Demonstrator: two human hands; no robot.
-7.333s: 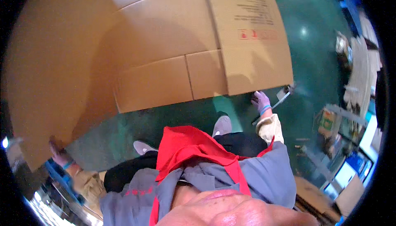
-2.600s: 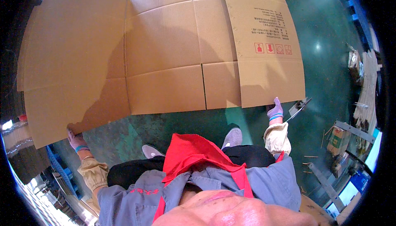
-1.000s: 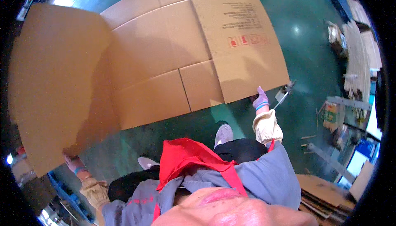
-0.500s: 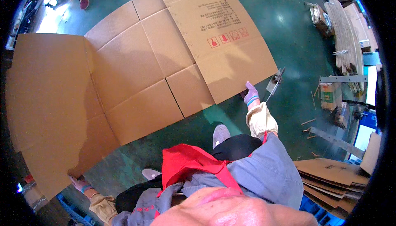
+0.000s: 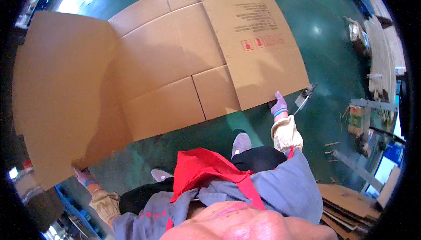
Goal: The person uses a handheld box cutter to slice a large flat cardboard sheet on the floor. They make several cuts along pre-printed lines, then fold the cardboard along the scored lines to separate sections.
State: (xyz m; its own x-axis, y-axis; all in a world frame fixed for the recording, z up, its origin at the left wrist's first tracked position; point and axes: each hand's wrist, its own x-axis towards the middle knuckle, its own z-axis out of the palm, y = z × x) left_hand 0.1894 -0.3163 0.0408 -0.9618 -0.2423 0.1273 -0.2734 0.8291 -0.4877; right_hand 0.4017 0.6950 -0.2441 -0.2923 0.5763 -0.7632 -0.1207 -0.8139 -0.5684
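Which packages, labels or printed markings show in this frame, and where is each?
Flattened cardboard box: big tan sheet with creased flaps, held over the green floor by left hand and right hand.
Printed block: dark lines, right panel.
Symbol row: small red squares below it.
Cardboard stack: brown sheets, lower right.

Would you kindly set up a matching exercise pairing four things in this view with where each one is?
Things:
1. left hand
2. right hand
3. flattened cardboard box
4. stack of cardboard sheets

Places:
A. lower right, on the floor behind the person
B. at the near edge of the box's printed panel
C. spread over the green floor, its left panel lifted
D. under the bottom corner of the raised left panel

Pairs: 1-D, 2-B, 3-C, 4-A
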